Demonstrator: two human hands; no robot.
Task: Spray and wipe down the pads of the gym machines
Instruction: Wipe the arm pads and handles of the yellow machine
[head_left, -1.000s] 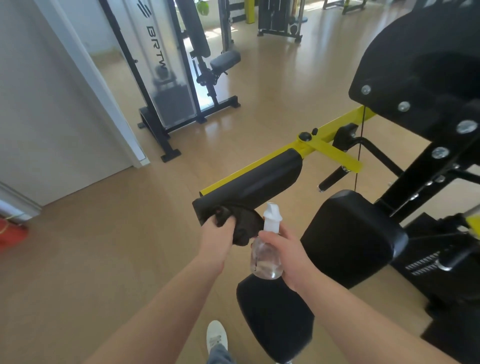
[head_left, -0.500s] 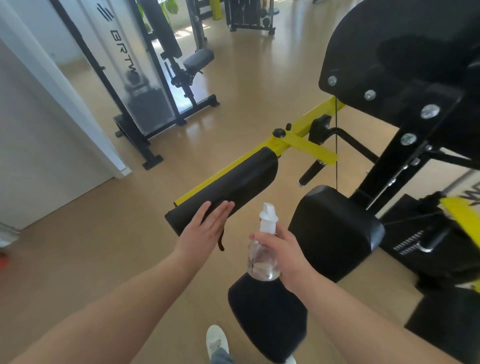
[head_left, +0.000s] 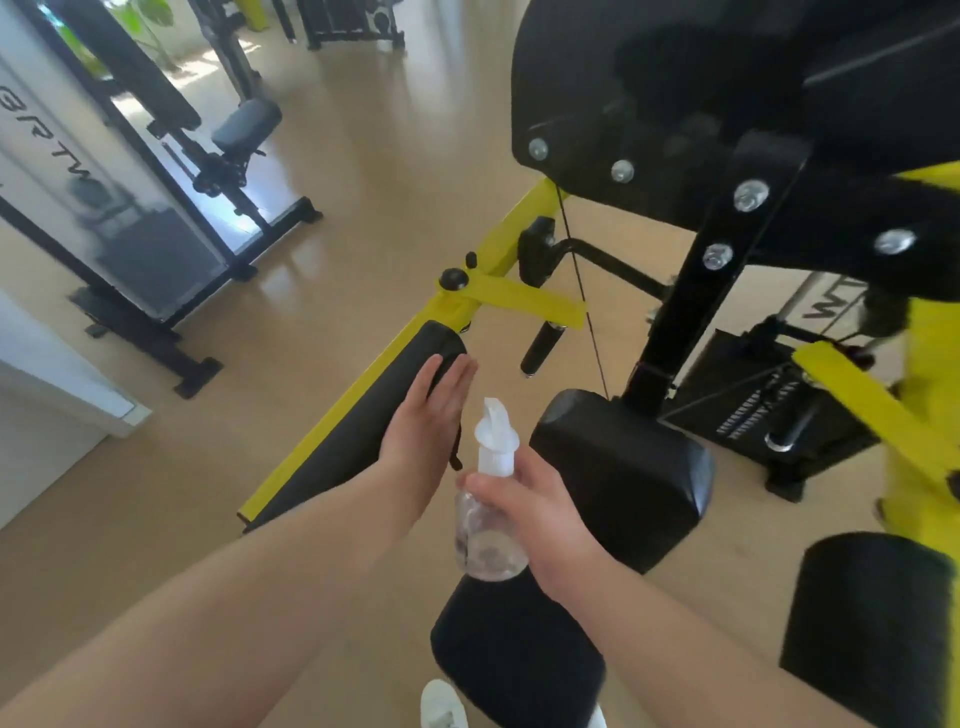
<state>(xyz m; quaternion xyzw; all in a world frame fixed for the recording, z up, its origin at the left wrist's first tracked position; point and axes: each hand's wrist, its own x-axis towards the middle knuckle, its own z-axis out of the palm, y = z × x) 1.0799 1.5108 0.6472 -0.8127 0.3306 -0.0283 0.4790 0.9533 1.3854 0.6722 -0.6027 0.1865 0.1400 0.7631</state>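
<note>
A long black arm pad (head_left: 343, 452) on a yellow bar runs diagonally across the middle. My left hand (head_left: 423, 415) lies flat on its far end with straight fingers. A strip of dark cloth (head_left: 457, 447) shows under the palm's edge. My right hand (head_left: 540, 514) grips a clear spray bottle (head_left: 485, 545) with a white nozzle, held upright just right of the left hand. A black square pad (head_left: 623, 478) sits beyond the bottle, and another black pad (head_left: 514, 660) lies below it.
A large black back pad (head_left: 649, 78) on a black frame overhangs the upper right. A black roller pad (head_left: 872, 623) and yellow frame stand at the right. Another machine (head_left: 171, 208) stands at the left by a white wall. Tan floor lies between.
My left hand went from gripping the bunched cloth at the pad's near end to lying flat, then slid along the pad to its far end. The bottle stayed in my right hand.
</note>
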